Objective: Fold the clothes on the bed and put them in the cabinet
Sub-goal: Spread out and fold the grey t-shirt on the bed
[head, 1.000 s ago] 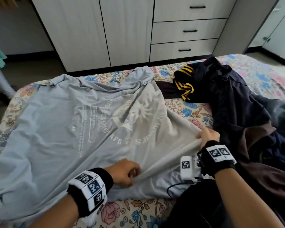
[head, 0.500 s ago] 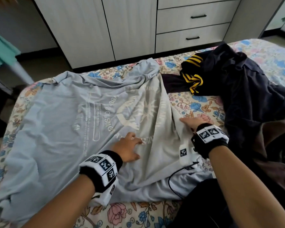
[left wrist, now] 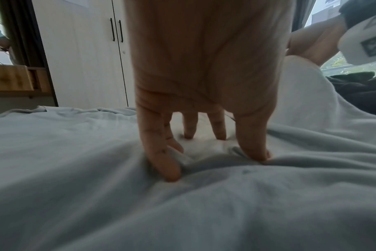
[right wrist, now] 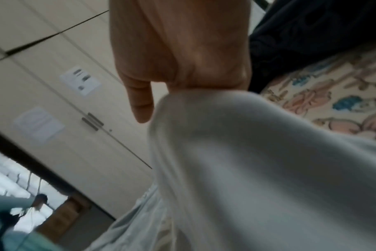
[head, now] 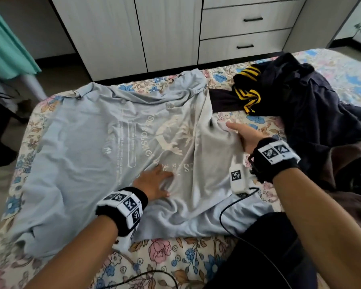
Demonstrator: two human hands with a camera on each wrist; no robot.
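**Grey T-shirt spread on the bed, both hands on it**

Lying flat across the floral bed [head: 158, 253], the grey T-shirt [head: 75, 155] reaches nearly to the far and left edges. The left hand [head: 154, 182] presses down on its middle with fingers [left wrist: 161, 152] spread and straight. The right hand [head: 245, 136] grips the shirt's right edge, cloth bunched over its fingers in the right wrist view. The pale print on the shirt is too warped to read. A dark clothes pile [head: 313, 113] with yellow stripes crowds the right side, just beside the shirt. The white cabinet [head: 169, 32] stands past the bed, doors closed.
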